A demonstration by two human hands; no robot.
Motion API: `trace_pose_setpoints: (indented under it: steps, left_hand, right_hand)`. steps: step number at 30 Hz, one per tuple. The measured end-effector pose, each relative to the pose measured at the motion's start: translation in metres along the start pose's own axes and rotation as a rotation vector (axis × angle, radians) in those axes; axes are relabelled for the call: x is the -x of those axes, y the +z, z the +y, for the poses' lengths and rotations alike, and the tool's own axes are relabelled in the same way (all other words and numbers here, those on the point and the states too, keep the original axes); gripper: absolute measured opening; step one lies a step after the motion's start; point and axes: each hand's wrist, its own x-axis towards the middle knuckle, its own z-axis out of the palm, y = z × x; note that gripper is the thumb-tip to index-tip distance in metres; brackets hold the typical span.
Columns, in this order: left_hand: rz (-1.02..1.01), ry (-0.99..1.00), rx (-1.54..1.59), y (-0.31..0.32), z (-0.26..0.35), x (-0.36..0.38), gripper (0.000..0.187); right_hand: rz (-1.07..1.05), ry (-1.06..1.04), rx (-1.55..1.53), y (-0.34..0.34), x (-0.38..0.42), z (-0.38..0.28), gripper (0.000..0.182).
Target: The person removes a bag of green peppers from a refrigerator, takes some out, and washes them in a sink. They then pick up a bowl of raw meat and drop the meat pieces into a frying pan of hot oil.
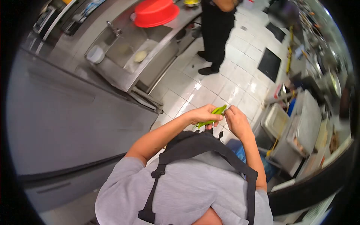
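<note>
My left hand [207, 114] is closed around a few long, slim, bright green chili peppers [218, 110], held in front of my body at waist height. Their ends stick out past both sides of the fingers. Just to the right, my right hand [237, 120] has its fingertips curled together beside the upper end of the peppers. Whatever lies in that pinch is hidden by the fingers.
A steel sink [123, 48] with a red basin [155, 13] stands at upper left, past a grey steel cabinet [75, 112]. Someone in dark trousers [215, 33] stands ahead on the white-tiled floor [232, 71]. Lidded containers [305, 120] crowd the right side.
</note>
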Motion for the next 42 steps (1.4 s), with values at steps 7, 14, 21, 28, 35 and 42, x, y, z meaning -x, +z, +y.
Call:
trace_pose_setpoints:
  steps: [7,14,21,28,35,42]
  left_hand:
    - [0.203,-0.013,0.028,-0.07,0.015,-0.006,0.027]
    - [0.464,0.161,0.072,-0.135,0.021,-0.027,0.018]
    - [0.371,0.271,-0.17,-0.23,0.077,-0.048,0.015]
    - [0.09,0.466,0.508,-0.327,0.14,-0.053,0.028]
    - [0.202,0.441,0.61,-0.386,0.165,-0.043,0.052]
    - [0.311,0.442,0.585,-0.413,0.172,-0.037,0.031]
  right_hand:
    - [-0.212,-0.268,0.077,0.027,-0.1,0.041,0.009]
    - [-0.192,-0.2,-0.208,0.066,-0.194,0.044,0.008]
    - [-0.323,0.589,-1.204,0.103,-0.285,0.086,0.011]
    - [-0.243,0.526,-1.727,0.065,-0.384,0.084,0.013]
    - [-0.386,0.377,-1.484,0.047,-0.513,0.095,0.01]
    - [-0.467,-0.515,-0.593,0.074,-0.611,0.067,0.014]
